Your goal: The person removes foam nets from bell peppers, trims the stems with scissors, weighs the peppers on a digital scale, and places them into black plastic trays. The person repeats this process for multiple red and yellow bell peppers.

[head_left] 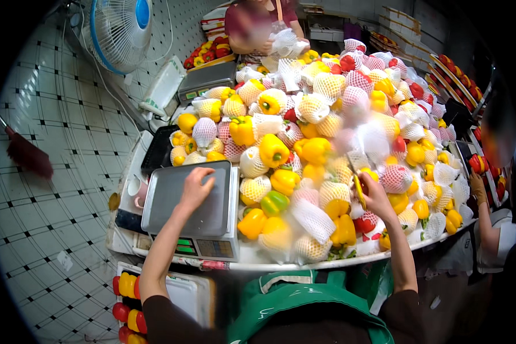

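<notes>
My left hand hovers over the grey pan of a weighing scale, its fingers loosely bent and apart with nothing in them. In my right hand is a slim yellow-handled tool, pointing away from me; its kind I cannot make out. Around that hand lies a heap of bell peppers, many in foam net sleeves. A yellow bell pepper and a green-yellow one lie bare between my hands. Near my right wrist is a red pepper. White foam netting lies close by.
Across the table a person handles foam netting, beside a second scale. At the right edge another person's arm reaches toward peppers. A fan stands far left. A pink mug sits beside my scale; packed peppers are lower left.
</notes>
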`<state>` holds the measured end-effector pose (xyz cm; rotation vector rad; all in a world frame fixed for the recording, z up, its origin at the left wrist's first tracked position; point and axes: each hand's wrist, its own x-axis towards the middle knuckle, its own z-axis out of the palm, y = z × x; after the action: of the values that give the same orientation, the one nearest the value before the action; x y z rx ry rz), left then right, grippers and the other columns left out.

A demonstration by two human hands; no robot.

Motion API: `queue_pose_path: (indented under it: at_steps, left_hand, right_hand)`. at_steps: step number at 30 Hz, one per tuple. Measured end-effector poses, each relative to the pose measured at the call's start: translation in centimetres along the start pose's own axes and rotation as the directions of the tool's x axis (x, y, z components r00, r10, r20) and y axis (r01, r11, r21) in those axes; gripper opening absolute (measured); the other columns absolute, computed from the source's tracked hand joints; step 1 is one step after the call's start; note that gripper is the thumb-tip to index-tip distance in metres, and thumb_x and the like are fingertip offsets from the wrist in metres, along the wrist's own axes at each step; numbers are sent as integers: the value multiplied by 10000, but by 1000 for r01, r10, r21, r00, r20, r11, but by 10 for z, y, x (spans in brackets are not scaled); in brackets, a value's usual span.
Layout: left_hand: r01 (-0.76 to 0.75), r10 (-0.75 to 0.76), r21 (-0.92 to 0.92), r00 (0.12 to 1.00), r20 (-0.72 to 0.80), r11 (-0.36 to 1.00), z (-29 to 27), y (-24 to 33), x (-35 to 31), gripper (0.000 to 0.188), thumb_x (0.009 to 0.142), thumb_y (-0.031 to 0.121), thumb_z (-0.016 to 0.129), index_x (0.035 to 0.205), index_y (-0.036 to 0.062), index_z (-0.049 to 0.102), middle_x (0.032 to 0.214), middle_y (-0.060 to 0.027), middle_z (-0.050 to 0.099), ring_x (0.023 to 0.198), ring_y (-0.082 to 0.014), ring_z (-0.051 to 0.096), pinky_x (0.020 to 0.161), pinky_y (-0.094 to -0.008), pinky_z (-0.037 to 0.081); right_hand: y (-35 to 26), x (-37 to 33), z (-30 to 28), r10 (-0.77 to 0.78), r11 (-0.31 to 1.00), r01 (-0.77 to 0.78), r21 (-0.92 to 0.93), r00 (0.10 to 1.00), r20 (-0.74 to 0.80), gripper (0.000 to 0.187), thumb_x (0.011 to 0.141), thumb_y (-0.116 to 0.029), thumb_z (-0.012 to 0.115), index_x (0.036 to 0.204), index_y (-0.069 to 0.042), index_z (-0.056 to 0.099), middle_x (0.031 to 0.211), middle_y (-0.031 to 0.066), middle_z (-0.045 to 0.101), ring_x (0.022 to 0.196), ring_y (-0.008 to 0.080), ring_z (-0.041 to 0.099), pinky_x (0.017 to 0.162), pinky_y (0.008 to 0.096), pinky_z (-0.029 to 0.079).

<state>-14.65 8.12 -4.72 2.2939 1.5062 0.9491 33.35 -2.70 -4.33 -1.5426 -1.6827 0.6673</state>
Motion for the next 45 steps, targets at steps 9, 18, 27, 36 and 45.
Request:
queue_pose_path:
  at_steps: [9, 18, 27, 36, 45]
  left_hand:
    - [301, -194, 435, 942, -274, 848, -51, -235, 83, 312, 811, 135, 555, 1086, 12, 636, 1049, -207, 628, 983, -371, 584, 865, -433, 466]
    - [345, -423, 539, 906, 23, 769, -74, -389, 75, 315, 811, 245, 557, 940, -28, 647, 940, -248, 638, 863, -404, 593, 779, -455, 478]
    - [192, -109, 557, 978, -178, 808, -56, -338, 75, 116, 724, 76, 574, 738, -31, 616, 790, -242, 620, 758, -427, 585, 660, -511, 456]
    - [367, -313, 612, 929, -198, 701, -36, -299, 95, 86, 663, 11, 652, 729, -10, 601, 806, -226, 628, 792, -413, 619, 702, -472, 509]
    - [387, -287, 590, 922, -260, 709, -43, -315, 89, 119, 777, 73, 593, 773, -26, 659, 818, -229, 645, 739, -395, 631, 653, -462, 510]
  right_hand:
    - [3, -8, 87, -20, 999, 11, -33, 958, -285, 254, 772, -269, 694, 950, -104, 620, 745, 78, 607, 653, 266, 607, 562, 359, 470]
    - [-19, -21, 104, -36, 973, -23, -228, 966, -255, 323, 771, -305, 688, 1056, -165, 628, 865, 65, 628, 782, 232, 636, 653, 346, 504]
    - [-38, -17, 116, -189, 954, 64, -292, 887, -422, 281, 708, -231, 716, 751, -67, 492, 669, 96, 509, 593, 292, 536, 519, 393, 420]
    - [-16, -17, 123, -95, 918, -46, -393, 938, -333, 299, 766, -332, 730, 1011, -170, 677, 891, 33, 667, 818, 204, 647, 689, 315, 514]
    - [-10, -15, 128, -120, 926, -26, -377, 925, -359, 314, 689, -130, 711, 998, -169, 677, 807, 43, 643, 695, 223, 632, 605, 337, 510]
